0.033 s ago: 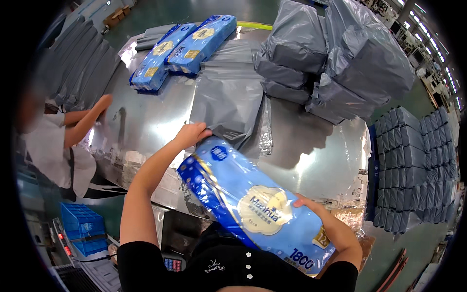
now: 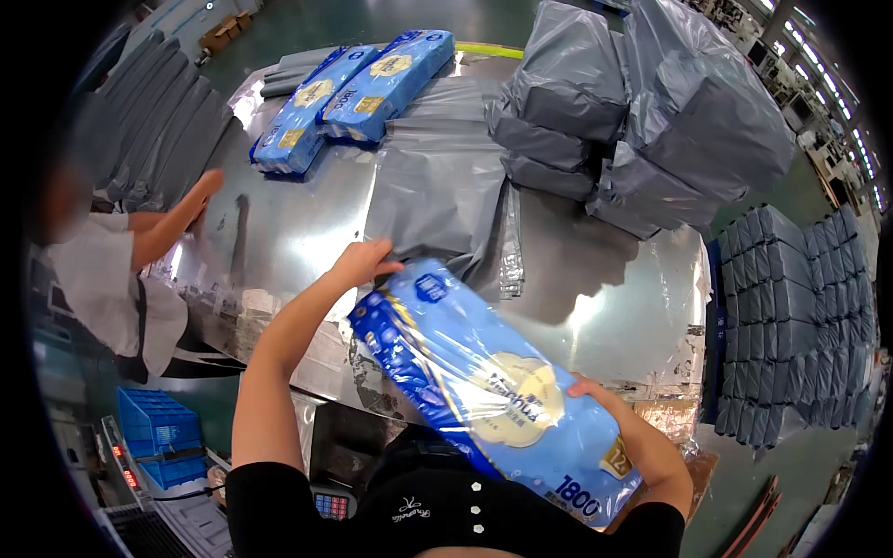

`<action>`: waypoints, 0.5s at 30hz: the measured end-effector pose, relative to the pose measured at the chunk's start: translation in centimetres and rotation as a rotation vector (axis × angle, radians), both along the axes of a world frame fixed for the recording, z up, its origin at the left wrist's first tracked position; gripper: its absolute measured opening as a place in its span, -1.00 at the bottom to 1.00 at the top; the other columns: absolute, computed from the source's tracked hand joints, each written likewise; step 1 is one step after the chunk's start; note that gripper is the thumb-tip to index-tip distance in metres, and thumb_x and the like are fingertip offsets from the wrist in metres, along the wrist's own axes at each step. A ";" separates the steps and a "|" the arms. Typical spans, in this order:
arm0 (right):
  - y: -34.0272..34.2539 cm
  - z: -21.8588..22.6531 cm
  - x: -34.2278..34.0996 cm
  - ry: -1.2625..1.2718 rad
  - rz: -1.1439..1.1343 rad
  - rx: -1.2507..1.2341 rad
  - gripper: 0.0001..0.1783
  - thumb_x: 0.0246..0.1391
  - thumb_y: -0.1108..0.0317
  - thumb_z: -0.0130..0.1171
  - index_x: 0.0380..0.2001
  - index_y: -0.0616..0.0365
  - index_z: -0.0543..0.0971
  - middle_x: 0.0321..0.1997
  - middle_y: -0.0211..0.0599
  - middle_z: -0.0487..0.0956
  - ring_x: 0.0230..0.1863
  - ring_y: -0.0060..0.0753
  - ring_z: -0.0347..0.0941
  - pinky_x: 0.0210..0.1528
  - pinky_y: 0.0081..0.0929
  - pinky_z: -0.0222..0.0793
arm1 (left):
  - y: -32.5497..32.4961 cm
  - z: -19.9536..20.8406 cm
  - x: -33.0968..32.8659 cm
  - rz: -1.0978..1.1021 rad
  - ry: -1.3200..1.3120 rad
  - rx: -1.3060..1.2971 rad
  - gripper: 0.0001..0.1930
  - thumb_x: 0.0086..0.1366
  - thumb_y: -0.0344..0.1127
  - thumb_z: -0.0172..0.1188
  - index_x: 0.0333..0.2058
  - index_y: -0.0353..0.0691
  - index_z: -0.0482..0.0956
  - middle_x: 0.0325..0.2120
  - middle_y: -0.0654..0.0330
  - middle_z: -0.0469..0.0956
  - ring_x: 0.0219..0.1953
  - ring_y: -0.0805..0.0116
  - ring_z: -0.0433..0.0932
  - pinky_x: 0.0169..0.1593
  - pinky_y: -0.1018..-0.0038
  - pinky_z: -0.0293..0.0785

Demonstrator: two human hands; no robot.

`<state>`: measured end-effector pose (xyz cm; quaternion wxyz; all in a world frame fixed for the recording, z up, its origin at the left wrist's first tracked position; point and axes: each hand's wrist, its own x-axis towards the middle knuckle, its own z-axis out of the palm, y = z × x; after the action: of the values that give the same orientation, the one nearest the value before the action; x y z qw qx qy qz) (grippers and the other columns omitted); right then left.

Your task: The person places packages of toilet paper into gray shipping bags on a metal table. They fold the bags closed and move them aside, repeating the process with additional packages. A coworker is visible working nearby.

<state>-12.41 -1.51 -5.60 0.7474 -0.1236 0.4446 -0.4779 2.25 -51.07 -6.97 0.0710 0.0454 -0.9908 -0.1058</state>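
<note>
The glossy, light-blue plastic pack (image 2: 507, 395), darker down one side, with gold stripes and a cream cloud-shaped label, slants between both hands. The right hand (image 2: 600, 394) curls round its edge, gripping; the left hand (image 2: 365, 264), fingers half bent, meets its far end beside a grey bag (image 2: 430, 200), its hold unclear to me.

– what's the floor (image 2: 493, 23) like?
– green, showing beyond the silvery metal bench (image 2: 651, 298) and to its right.
– and the light?
– white strip lights (image 2: 807, 52) line the upper right; bright glare patches the bench top.
</note>
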 end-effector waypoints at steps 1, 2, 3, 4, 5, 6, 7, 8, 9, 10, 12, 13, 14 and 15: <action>0.6 0.1 0.0 -0.007 -0.001 0.009 0.00 -0.29 0.11 0.31 0.27 0.29 0.23 0.23 -0.10 0.38 0.22 -0.23 0.30 0.27 -0.40 0.15 | -0.6 -0.7 1.0 -0.008 -0.115 -0.089 -0.70 0.24 -0.09 0.16 -0.40 -0.20 0.36 -0.52 0.04 0.47 -0.46 -0.05 0.53 -0.42 0.15 0.44; 1.4 0.4 0.0 -0.008 -0.006 0.016 0.00 -0.28 0.11 0.31 0.27 0.28 0.23 0.23 -0.09 0.38 0.22 -0.23 0.29 0.27 -0.40 0.15 | -0.7 -1.6 1.8 -0.071 -0.052 -0.076 -0.78 0.20 -0.20 0.17 -0.37 -0.18 0.37 -0.46 0.06 0.46 -0.47 -0.02 0.54 -0.43 0.16 0.46; 2.1 0.6 0.0 -0.008 -0.010 0.023 0.00 -0.28 0.11 0.31 0.28 0.28 0.23 0.23 -0.09 0.37 0.22 -0.22 0.29 0.27 -0.39 0.15 | -0.6 -2.7 2.4 -0.030 -0.061 -0.069 -0.82 0.17 -0.26 0.16 -0.35 -0.19 0.37 -0.43 0.05 0.45 -0.45 -0.03 0.53 -0.42 0.14 0.47; 2.9 0.8 0.1 -0.006 -0.026 0.032 -0.01 -0.27 0.11 0.30 0.28 0.28 0.22 0.23 -0.09 0.37 0.22 -0.22 0.29 0.27 -0.39 0.14 | 0.1 -3.3 2.2 -0.003 -0.066 -0.055 -0.84 0.15 -0.33 0.15 -0.34 -0.19 0.38 -0.40 0.03 0.44 -0.44 -0.04 0.53 -0.41 0.13 0.48; 3.5 1.1 0.0 -0.004 -0.032 0.041 -0.01 -0.26 0.10 0.30 0.28 0.28 0.22 0.23 -0.09 0.37 0.23 -0.22 0.29 0.27 -0.39 0.14 | 1.0 -3.9 2.0 0.060 -0.060 -0.007 -0.86 0.15 -0.36 0.12 -0.33 -0.21 0.38 -0.39 0.02 0.43 -0.40 -0.05 0.53 -0.38 0.13 0.48; 3.9 1.2 0.1 0.007 -0.043 0.046 -0.01 -0.26 0.10 0.30 0.28 0.28 0.22 0.24 -0.09 0.37 0.23 -0.22 0.29 0.27 -0.39 0.14 | 2.0 -4.4 1.7 0.122 -0.055 0.041 -0.88 0.15 -0.40 0.10 -0.33 -0.22 0.37 -0.37 0.00 0.42 -0.37 -0.06 0.52 -0.35 0.12 0.48; 4.2 1.3 0.0 0.014 -0.055 0.048 -0.01 -0.25 0.10 0.29 0.28 0.28 0.22 0.24 -0.09 0.37 0.23 -0.22 0.29 0.27 -0.39 0.14 | 2.8 -5.0 1.4 0.183 -0.051 0.089 -0.89 0.15 -0.44 0.07 -0.32 -0.24 0.37 -0.36 -0.01 0.40 -0.33 -0.08 0.52 -0.33 0.12 0.47; 4.1 1.5 0.1 0.016 -0.057 0.046 -0.02 -0.24 0.10 0.29 0.28 0.28 0.21 0.24 -0.09 0.36 0.23 -0.22 0.29 0.28 -0.39 0.14 | 3.4 -5.8 1.5 0.175 -0.001 0.170 -0.89 0.15 -0.46 0.06 -0.32 -0.25 0.37 -0.36 -0.03 0.40 -0.33 -0.11 0.50 -0.32 0.10 0.46; 3.7 1.6 -0.2 0.021 -0.060 0.040 -0.02 -0.23 0.10 0.29 0.29 0.27 0.21 0.24 -0.09 0.36 0.23 -0.22 0.28 0.28 -0.39 0.14 | 3.9 -6.7 1.5 0.167 0.050 0.250 -0.90 0.15 -0.48 0.04 -0.32 -0.27 0.36 -0.37 -0.05 0.39 -0.33 -0.14 0.48 -0.31 0.09 0.44; 3.5 1.7 -0.3 0.029 -0.064 0.040 -0.02 -0.23 0.10 0.29 0.29 0.27 0.21 0.24 -0.09 0.36 0.23 -0.22 0.28 0.28 -0.39 0.14 | 4.5 -7.5 1.7 0.160 0.101 0.329 -0.90 0.15 -0.50 0.02 -0.32 -0.29 0.36 -0.37 -0.07 0.38 -0.33 -0.18 0.47 -0.30 0.07 0.43; 3.6 1.8 -0.3 0.046 -0.097 0.042 -0.03 -0.21 0.09 0.28 0.29 0.27 0.20 0.25 -0.08 0.36 0.24 -0.22 0.28 0.28 -0.39 0.13 | 6.7 -6.6 1.0 0.195 0.268 0.452 -0.94 0.23 -0.50 0.00 -0.34 -0.34 0.33 -0.39 -0.13 0.38 -0.34 -0.25 0.41 -0.31 0.04 0.34; 3.3 1.7 -0.4 0.054 -0.106 0.036 -0.03 -0.21 0.09 0.28 0.29 0.27 0.20 0.25 -0.08 0.36 0.24 -0.22 0.28 0.28 -0.39 0.13 | 7.4 -6.0 1.1 0.268 0.318 0.480 -0.93 0.24 -0.48 0.01 -0.35 -0.34 0.32 -0.40 -0.14 0.38 -0.34 -0.25 0.40 -0.31 0.04 0.33; 3.2 1.7 -0.6 0.054 -0.109 0.034 -0.03 -0.20 0.09 0.27 0.29 0.27 0.20 0.25 -0.08 0.35 0.24 -0.22 0.28 0.28 -0.38 0.13 | 7.8 -5.7 0.9 0.342 0.369 0.507 -0.92 0.26 -0.47 0.01 -0.36 -0.34 0.31 -0.40 -0.15 0.38 -0.35 -0.26 0.40 -0.31 0.03 0.32; 2.8 1.6 -0.8 0.062 -0.115 0.030 -0.03 -0.19 0.09 0.27 0.29 0.26 0.20 0.25 -0.08 0.35 0.24 -0.22 0.28 0.28 -0.38 0.13 | 7.7 -6.0 0.9 0.324 0.379 0.458 -0.88 0.30 -0.42 0.02 -0.37 -0.34 0.30 -0.42 -0.16 0.38 -0.35 -0.27 0.39 -0.32 0.04 0.31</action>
<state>-13.24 1.25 -3.97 0.7063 -0.1012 0.4811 -0.5094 3.10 -43.40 -12.97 0.2580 0.1965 -0.8903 -0.3198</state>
